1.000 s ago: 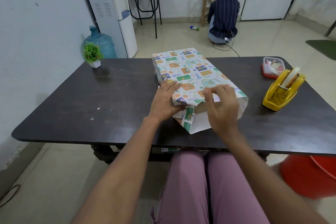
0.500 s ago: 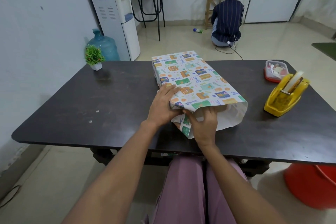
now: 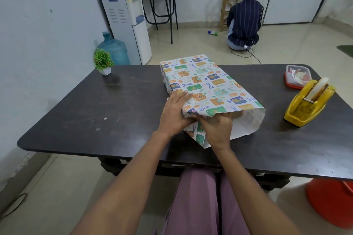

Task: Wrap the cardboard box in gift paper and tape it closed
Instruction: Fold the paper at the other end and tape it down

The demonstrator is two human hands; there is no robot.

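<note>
The box, covered in patterned gift paper, lies lengthwise in the middle of the dark table. Its near end is open, and white paper overhangs there. My left hand lies flat on the box's near left corner and holds the paper down. My right hand is at the open end and presses the left side flap inward. Its fingertips are hidden under the top overhang. A yellow tape dispenser stands on the table to the right, apart from both hands.
A clear container with a red base sits at the table's far right, and a small potted plant at its far left. A red bucket stands on the floor to my right. A person crouches by the far wall, near a water dispenser.
My right hand came off the top of the box and dropped to the open near end, then pushed further into the fold. My left hand stayed on the corner.
</note>
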